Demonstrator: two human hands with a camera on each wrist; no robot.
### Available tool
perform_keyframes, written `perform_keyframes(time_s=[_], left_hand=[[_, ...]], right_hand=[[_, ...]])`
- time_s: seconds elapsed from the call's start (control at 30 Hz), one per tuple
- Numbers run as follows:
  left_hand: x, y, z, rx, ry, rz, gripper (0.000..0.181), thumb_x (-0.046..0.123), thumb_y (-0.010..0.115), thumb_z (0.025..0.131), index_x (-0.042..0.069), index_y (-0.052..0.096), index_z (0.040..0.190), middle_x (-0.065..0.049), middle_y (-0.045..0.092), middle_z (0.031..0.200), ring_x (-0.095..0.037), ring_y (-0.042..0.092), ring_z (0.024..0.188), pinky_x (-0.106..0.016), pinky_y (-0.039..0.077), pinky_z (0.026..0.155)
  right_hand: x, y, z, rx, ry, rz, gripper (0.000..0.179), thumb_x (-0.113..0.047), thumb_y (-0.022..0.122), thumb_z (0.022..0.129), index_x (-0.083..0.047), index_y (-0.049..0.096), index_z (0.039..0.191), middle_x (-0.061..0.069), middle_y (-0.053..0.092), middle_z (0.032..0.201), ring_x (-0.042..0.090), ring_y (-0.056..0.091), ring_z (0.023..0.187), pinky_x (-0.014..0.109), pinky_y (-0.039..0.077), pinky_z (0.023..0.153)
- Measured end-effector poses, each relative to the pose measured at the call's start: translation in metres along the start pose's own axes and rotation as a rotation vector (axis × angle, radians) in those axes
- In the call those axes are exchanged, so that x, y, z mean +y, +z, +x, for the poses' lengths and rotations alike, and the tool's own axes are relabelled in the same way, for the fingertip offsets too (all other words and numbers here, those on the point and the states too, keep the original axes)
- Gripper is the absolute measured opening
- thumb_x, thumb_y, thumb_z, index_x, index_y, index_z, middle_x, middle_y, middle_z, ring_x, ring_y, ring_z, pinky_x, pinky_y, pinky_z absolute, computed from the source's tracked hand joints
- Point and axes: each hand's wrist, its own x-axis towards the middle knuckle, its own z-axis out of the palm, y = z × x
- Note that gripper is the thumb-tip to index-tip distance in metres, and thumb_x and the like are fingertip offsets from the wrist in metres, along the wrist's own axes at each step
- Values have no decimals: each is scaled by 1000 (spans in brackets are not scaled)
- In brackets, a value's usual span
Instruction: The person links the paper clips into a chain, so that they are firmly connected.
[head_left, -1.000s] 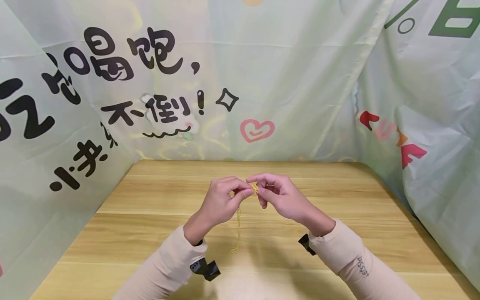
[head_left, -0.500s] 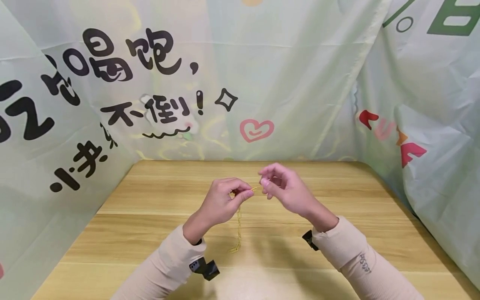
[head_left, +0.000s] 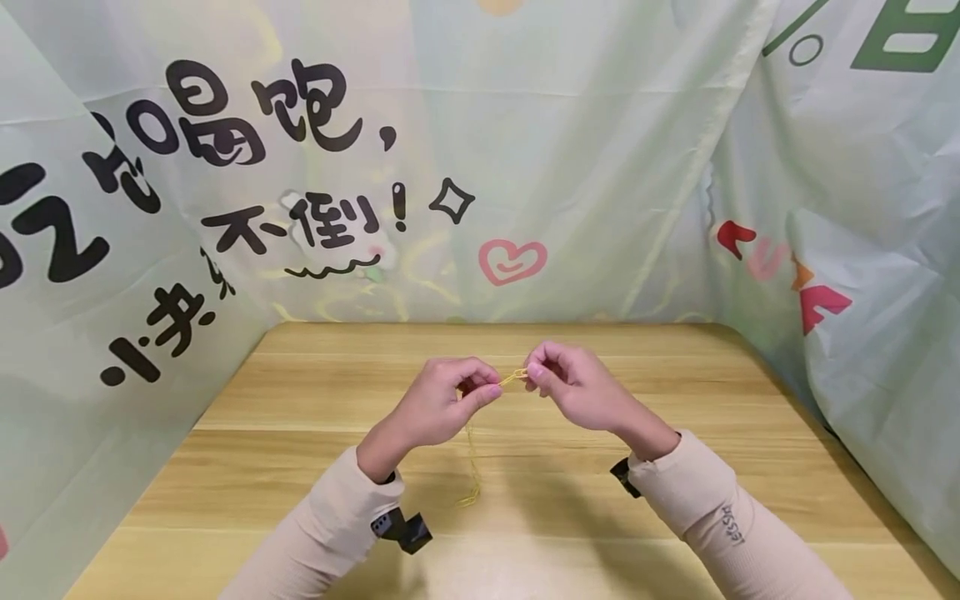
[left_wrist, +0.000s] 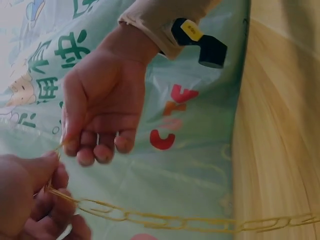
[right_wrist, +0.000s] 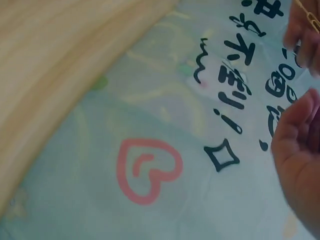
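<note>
A chain of yellow paper clips (left_wrist: pixel 181 224) hangs from my left hand (head_left: pixel 442 402), whose thumb and fingers pinch it above the table. Thumb and fingertips of my right hand (head_left: pixel 577 390) grip the end paper clip (head_left: pixel 521 374), which stretches across the small gap between both hands. Several linked clips trail below the left hand, down to a lower end (head_left: pixel 469 501) in the head view. Fingers hide part of the held clips. The right wrist view catches the right hand (right_wrist: pixel 298 145) only at its edge, with a bit of clip (right_wrist: pixel 312 19) above.
A wooden table (head_left: pixel 315 467) lies under both hands. Printed fabric (head_left: pixel 600 167) hangs behind it and on both sides. A black wrist camera (head_left: pixel 402 528) sits at the left cuff, and another (head_left: pixel 626 477) at the right cuff.
My right hand drew away from the left, lifted a little, then came down and gripped the end clip. The left hand shifted slightly left, and the clips between the hands are now stretched out.
</note>
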Motion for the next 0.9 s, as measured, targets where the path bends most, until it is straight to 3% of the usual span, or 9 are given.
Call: perform_keyframes(time_s=[0.1,0.17,0.23,0.33,0.43,0.6,0.77,0.9], left_hand=[[-5,-4,-2,-114,-45,-35,7,9,62,95,3,65,93,2,59,74,-6,52,65,-24,49,62],[-12,-8,-6,-157,-69,-56,10,10,59,97,6,64,90,3,56,72,-7,50,64,-24,47,60],[-21,-13,-11,-163,-91,-66,14,12,57,98,9,62,85,5,54,69,-7,48,61,-25,44,57],[-32,-23,-21,-123,-131,-92,19,9,56,99,10,62,81,8,51,65,-6,45,54,-25,42,52],[-36,-32,-27,-86,-138,-95,22,6,54,99,9,61,78,7,52,64,-7,46,52,-26,46,57],[-35,-37,-25,-78,-126,-64,32,8,50,101,10,56,70,6,59,72,-7,55,63,-29,50,72],[-35,-34,-25,-45,-174,-87,31,9,55,99,9,65,70,7,53,60,-8,42,49,-26,42,54],[-42,-31,-28,-65,-245,-51,31,15,54,100,10,68,73,4,51,57,-8,42,51,-26,40,52]], right_hand=[[-3,-9,2,95,1,-65,14,-1,47,100,1,56,90,10,63,84,18,59,74,31,51,65],[-2,-19,4,178,14,-29,15,-1,44,101,4,54,91,12,62,85,18,61,75,30,53,65],[0,-31,4,271,30,102,18,-4,39,103,6,49,93,12,60,88,18,62,78,29,54,66],[7,-53,0,392,33,396,21,-11,35,106,3,45,94,9,59,92,16,62,82,26,55,70],[17,-72,-9,426,8,648,21,-14,38,105,0,44,91,7,61,93,15,64,84,26,54,73],[34,-83,-20,338,-40,914,22,-16,41,103,0,46,89,12,66,99,21,66,91,31,54,79],[51,-85,-22,158,-82,1246,31,-12,32,106,4,52,89,20,65,109,31,62,106,40,52,88],[61,-84,-21,-16,-85,1330,38,-9,23,107,5,56,93,22,63,116,36,57,115,44,47,96]])
